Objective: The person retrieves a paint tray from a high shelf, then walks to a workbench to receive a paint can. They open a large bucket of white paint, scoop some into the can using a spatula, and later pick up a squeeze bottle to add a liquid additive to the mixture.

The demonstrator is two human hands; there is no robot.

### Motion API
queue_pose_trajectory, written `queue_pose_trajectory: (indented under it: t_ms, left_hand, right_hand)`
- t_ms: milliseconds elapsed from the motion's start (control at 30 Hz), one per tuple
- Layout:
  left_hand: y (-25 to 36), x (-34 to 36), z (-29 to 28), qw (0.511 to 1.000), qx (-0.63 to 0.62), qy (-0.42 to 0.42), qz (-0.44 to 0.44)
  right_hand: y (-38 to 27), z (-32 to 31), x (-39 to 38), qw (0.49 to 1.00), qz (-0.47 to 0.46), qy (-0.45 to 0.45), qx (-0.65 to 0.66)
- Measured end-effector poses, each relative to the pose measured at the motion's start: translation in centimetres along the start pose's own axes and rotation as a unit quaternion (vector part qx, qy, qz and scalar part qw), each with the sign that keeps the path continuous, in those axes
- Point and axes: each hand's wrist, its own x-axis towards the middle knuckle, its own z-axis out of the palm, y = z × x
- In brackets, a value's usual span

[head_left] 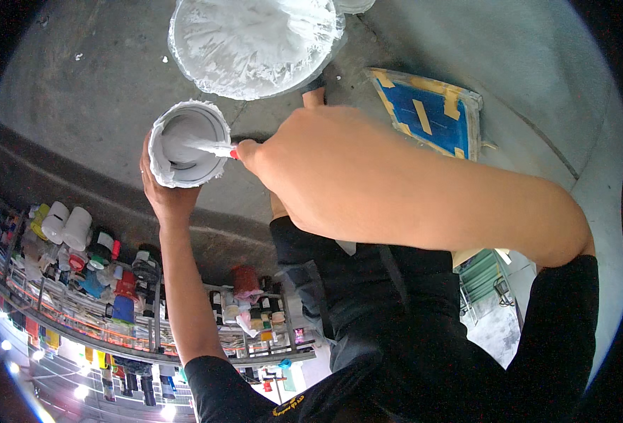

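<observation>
My left hand (167,201) holds a round tub (158,141) from the side, with thick white paste smeared on its rim and inside. My right hand (294,158) is closed on a red-handled tool (216,148), probably a spatula, whose paste-coated end reaches into the tub; most of its handle is hidden by my fingers. Beyond the tub, a larger round container (255,42) lined with clear plastic holds white paste on the grey floor (93,92).
A blue framed panel (414,102) with tan tape lies to the right on the floor. Metal shelves (153,310) crowded with tubs, bottles and rags line the lower left. My legs and dark clothing fill the bottom middle, under my right forearm.
</observation>
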Motion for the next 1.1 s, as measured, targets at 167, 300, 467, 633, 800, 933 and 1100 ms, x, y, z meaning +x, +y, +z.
queue_pose_trajectory:
  t_ms: [167,300,467,633,800,933,1100]
  left_hand:
    - [0.4,-1.3,1.4,0.998,-0.041,0.002,-0.039]
    - [1.4,-2.6,3.1,0.87,-0.402,0.069,-0.279]
    - [1.7,-3.4,3.2,0.983,-0.027,0.04,-0.176]
    - [1.9,-4.0,2.7,0.972,-0.03,0.047,-0.229]
    - [1.3,-3.1,3.0,0.966,-0.128,0.018,-0.225]
    - [2.1,-2.6,2.6,0.988,-0.045,0.026,-0.147]
    - [2.4,-1.9,2.8,0.998,-0.009,0.01,-0.055]
  right_hand:
    - [2.0,-4.5,2.3,0.983,0.054,-0.104,0.143]
    - [12.6,-4.8,1.5,0.834,0.103,0.263,0.475]
    - [28.0,1.2,3.1,0.716,0.356,0.384,0.462]
    - [33.5,2.6,6.2,0.78,0.336,0.406,0.339]
    - [23.4,0.7,6.1,0.822,0.144,0.469,0.288]
    - [11.9,-1.4,5.5,0.927,-0.033,0.203,0.315]
    - [4.8,-2.9,7.9,0.971,0.021,-0.235,0.024]
